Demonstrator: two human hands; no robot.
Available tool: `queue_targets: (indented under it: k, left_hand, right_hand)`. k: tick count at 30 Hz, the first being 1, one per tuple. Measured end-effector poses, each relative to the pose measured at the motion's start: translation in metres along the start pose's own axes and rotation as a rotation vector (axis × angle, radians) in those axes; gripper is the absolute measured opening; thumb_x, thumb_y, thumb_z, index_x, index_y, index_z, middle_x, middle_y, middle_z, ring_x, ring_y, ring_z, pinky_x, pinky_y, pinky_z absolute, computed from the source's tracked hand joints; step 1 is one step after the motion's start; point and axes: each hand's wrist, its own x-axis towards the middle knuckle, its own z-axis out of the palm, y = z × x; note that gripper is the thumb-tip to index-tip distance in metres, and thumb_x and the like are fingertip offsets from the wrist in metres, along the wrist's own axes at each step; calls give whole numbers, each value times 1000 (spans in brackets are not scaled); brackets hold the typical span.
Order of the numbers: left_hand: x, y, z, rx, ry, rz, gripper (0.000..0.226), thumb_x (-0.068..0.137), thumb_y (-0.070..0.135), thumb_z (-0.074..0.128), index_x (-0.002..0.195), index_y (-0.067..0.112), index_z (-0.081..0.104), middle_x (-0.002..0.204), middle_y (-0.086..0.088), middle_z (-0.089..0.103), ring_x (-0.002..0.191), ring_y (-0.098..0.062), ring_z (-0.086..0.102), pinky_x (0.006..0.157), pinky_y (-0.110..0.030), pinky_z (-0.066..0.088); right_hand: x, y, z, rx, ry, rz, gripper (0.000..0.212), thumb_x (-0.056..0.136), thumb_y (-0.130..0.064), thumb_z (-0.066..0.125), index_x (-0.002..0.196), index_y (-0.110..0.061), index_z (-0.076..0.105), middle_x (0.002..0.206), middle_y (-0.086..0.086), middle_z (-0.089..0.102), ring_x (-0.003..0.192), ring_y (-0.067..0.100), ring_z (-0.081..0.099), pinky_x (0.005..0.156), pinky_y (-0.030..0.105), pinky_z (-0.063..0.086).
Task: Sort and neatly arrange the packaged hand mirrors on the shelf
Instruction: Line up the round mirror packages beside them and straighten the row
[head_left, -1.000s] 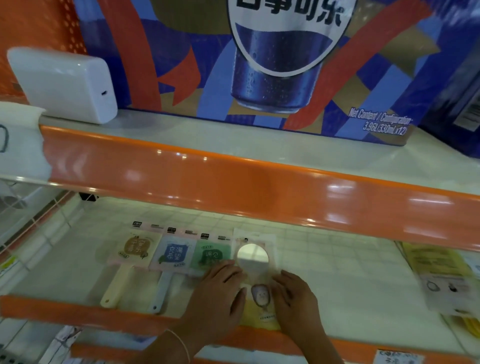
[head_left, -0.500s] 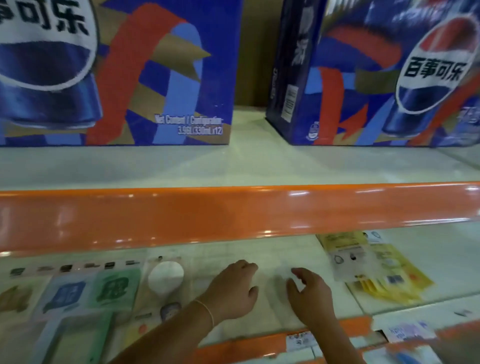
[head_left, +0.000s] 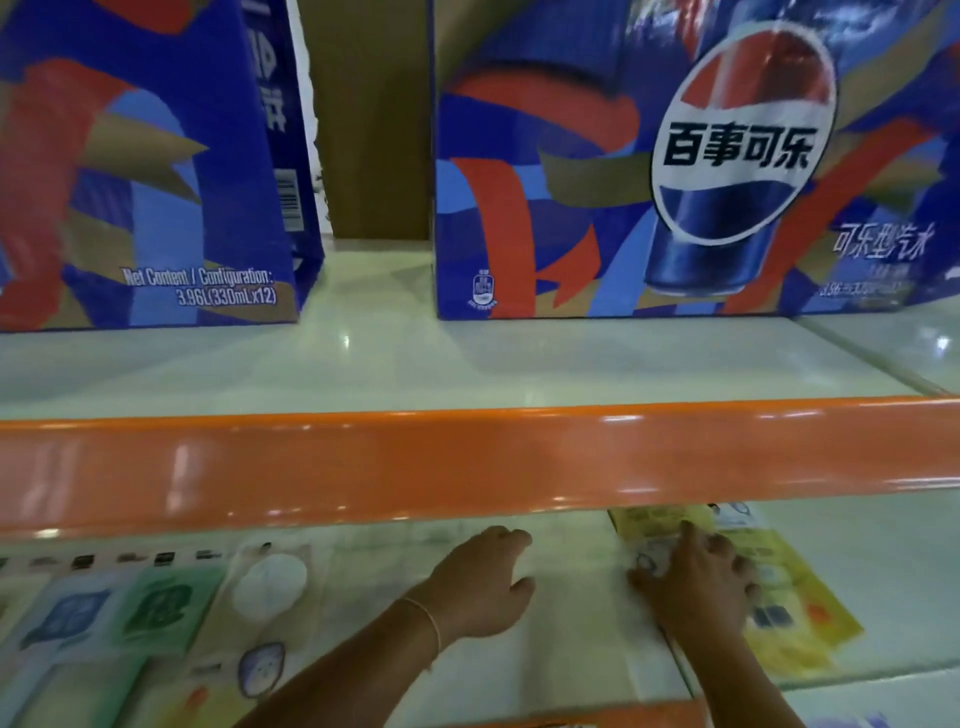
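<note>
Right hand lay spread, fingers fairly straight, on the yellow packaged mirrors, pressing the clear-fronted top pack; whether any finger curled under an edge could not be told. Left hand hovered or rested just above the bare lower shelf, fingers loosely curled, holding nothing, thin bracelet at the wrist.

Yellow packs: a small overlapping heap at the right of the lower shelf, lying flat, glossy wrappers, printed yellow cards with blurred small pictures and dark marks, far edges tucked under the orange shelf rail. Lay askew to the shelf front, corners fanned out.

Further left, well apart from that heap, ran a row of packs lying flat side by side: round mirror pack with a pale disc showing through clear film and a small cartoon figure below it; just beside it green mirror pack with a green square head; next blue mirror pack, blue square head, pale handle running toward the shelf front. Small dark header labels lined the far edges of the row. Print too blurred to read.

Above the orange rail, the upper shelf, pale and glossy, carried two blue cola cartons: left carton marked 3.96L (330mL x12), right carton with a round red, white and blue logo and a pictured can. Brown cardboard stood in the gap between them.
</note>
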Motion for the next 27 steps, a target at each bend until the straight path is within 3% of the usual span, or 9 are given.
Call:
queue_targets:
  k: [5, 9, 13, 15, 17, 19, 21, 23, 27]
  left_hand:
    - [10, 5, 4, 4, 9, -44, 56, 97, 40, 43, 147, 20, 29, 148, -2, 37, 133, -19, 38, 109, -29, 33]
    - [15, 11, 8, -17, 53, -38, 55, 97, 40, 44, 147, 21, 30, 147, -1, 38, 132, -19, 38, 107, -28, 33]
    - [15, 16, 11, -115, 111, -57, 55, 97, 42, 45, 145, 21, 33, 145, 1, 41, 131, -17, 41, 105, -25, 32]
    - [13, 15, 10, -292, 151, -126, 45, 97, 44, 43, 134, 19, 47, 128, -1, 55, 115, -16, 52, 93, -25, 39]
    - [9, 13, 5, -604, 172, -211, 38, 97, 50, 40, 101, 17, 59, 98, -5, 62, 87, -18, 58, 75, -29, 45]
    - [3, 4, -1, -982, 101, -323, 50, 95, 55, 43, 100, 10, 64, 97, -12, 69, 81, -25, 64, 68, -33, 54]
    - [-8, -10, -8, -1230, 26, -391, 47, 96, 48, 49, 112, 7, 66, 107, -18, 70, 92, -34, 67, 77, -41, 57]
    - [-22, -24, -13, -1289, 13, -424, 40, 92, 37, 60, 113, 3, 66, 110, -20, 69, 101, -39, 66, 89, -54, 53]
    - [-55, -49, -23, -1341, 26, -484, 49, 76, 30, 77, 112, -1, 65, 112, -24, 67, 103, -43, 64, 92, -60, 48]
  right_hand:
    - [10, 4, -10, 50, -32, 14, 84, 65, -50, 77, 134, -23, 37, 123, 15, 47, 114, 37, 48, 97, 44, 41]
    - [9, 3, -23, 492, -20, -26, 82, 68, -13, 78, 137, -19, 32, 91, 15, 63, 77, 34, 61, 73, 43, 53]
    - [-3, -6, -42, 833, -102, 99, 73, 74, -16, 78, 137, -12, 41, 84, 12, 69, 78, 33, 66, 78, 48, 55]
    - [-14, -15, -53, 1045, -256, 125, 31, 79, -12, 74, 107, -3, 64, 78, 14, 73, 77, 36, 69, 80, 56, 56]
    - [-29, -28, -60, 1247, -463, 168, 9, 83, -2, 68, 88, 3, 63, 71, 17, 73, 74, 37, 69, 81, 58, 55]
    - [-46, -43, -63, 1366, -603, 177, 2, 85, 2, 64, 84, 2, 62, 70, 20, 72, 73, 37, 68, 81, 55, 54]
    - [-63, -59, -60, 1367, -716, 136, 7, 88, 1, 61, 82, 3, 64, 75, 25, 71, 66, 35, 68, 71, 47, 55]
    - [-77, -74, -51, 1303, -762, 84, 11, 89, -2, 61, 82, 2, 68, 80, 26, 71, 65, 34, 68, 66, 41, 54]
    - [-105, -106, -36, 1256, -808, 0, 15, 91, -6, 60, 94, 4, 71, 90, 26, 72, 83, 44, 69, 82, 56, 55]
